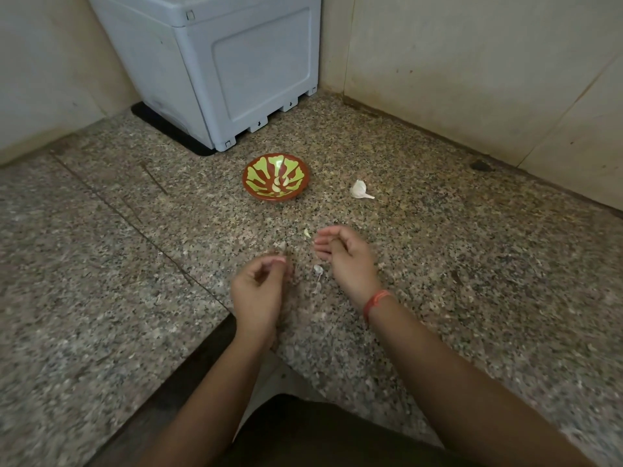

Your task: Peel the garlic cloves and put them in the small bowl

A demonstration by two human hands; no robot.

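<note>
The small red bowl (256, 170) with a green pattern stands on the granite counter, with peeled garlic cloves (279, 185) inside it. A partial garlic bulb (359, 190) lies to the bowl's right. One loose clove (307, 233) rests just left of my right hand's fingertips. My right hand (344, 261) hovers with its fingers loosely curled and nothing in it. My left hand (259, 291) has thumb and fingertips drawn together; blur hides whether they pinch anything. A pale scrap of peel (280, 246) shows just beyond those fingertips. Between the hands lies a stem piece with skin (318, 272).
A grey plastic appliance (236, 69) on a black mat stands in the back corner behind the bowl. Tiled walls close the counter at the back and right. The counter's inner edge (188, 358) runs diagonally below my left arm.
</note>
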